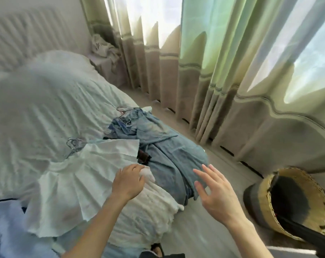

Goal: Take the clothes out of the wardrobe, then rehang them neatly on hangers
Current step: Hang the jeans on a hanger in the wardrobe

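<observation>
A pile of clothes lies on the bed's near right corner. A white pleated garment (pixel 79 185) is spread in front, with a wire hanger (pixel 74 146) at its top. Behind it lie blue denim clothes (pixel 169 151) with more hangers (pixel 124 116) at their far end. My left hand (pixel 129 181) lies on the white garment, its fingers curled into the white cloth. Just right of the denim, my right hand (pixel 215 192) hovers with fingers spread and holds nothing.
The bed (pixel 36 108) has a pale wrinkled sheet and a pillow (pixel 64 58) at the far end. Long curtains (pixel 204 71) hang along the right. A woven basket (pixel 292 203) stands on the floor at right. A light blue garment (pixel 9 229) lies at lower left.
</observation>
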Demonstrator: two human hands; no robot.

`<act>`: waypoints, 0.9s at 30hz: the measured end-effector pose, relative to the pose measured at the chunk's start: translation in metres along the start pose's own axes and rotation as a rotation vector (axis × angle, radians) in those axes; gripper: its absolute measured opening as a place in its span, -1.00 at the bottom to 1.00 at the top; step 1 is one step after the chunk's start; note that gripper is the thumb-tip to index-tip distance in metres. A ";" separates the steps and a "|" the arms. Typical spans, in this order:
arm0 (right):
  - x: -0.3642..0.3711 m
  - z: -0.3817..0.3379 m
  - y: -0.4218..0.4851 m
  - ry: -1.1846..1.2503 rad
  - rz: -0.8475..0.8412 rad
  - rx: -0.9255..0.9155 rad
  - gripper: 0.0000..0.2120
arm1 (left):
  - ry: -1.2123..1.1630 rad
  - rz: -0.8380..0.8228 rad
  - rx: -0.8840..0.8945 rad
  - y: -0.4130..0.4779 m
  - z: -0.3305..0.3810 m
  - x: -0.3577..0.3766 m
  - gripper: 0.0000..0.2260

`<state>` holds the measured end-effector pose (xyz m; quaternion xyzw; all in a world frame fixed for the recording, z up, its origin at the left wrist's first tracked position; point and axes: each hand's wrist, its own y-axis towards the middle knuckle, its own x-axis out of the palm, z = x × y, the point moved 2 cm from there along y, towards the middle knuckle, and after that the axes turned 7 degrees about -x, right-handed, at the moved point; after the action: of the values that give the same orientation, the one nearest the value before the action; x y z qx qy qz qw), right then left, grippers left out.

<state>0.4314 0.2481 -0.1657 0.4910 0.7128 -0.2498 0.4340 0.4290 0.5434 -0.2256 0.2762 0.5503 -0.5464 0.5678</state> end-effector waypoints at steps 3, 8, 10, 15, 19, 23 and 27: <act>0.020 -0.020 0.048 0.027 -0.044 -0.053 -0.61 | -0.021 0.044 -0.061 0.023 -0.034 -0.019 -0.61; 0.049 -0.049 0.121 0.023 -0.147 -0.136 -0.60 | -0.101 0.065 -0.194 0.054 -0.085 -0.033 -0.60; 0.057 -0.055 0.146 0.015 -0.188 -0.161 -0.60 | -0.118 0.039 -0.235 0.067 -0.097 -0.032 -0.59; 0.085 -0.047 0.216 -0.032 -0.327 -0.249 -0.58 | -0.176 0.025 -0.352 0.105 -0.110 -0.017 -0.58; 0.122 -0.023 0.285 -0.070 -0.423 -0.304 -0.57 | -0.186 0.018 -0.444 0.157 -0.118 0.011 -0.57; 0.162 0.012 0.353 -0.109 -0.544 -0.375 -0.60 | -0.207 -0.119 -0.545 0.207 -0.111 0.052 -0.53; 0.209 0.042 0.428 -0.149 -0.604 -0.464 -0.61 | -0.145 -0.161 -0.551 0.266 -0.113 0.078 -0.51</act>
<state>0.8098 0.4841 -0.3376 0.1281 0.8293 -0.2336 0.4912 0.6224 0.6884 -0.4017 0.0273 0.6559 -0.4382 0.6140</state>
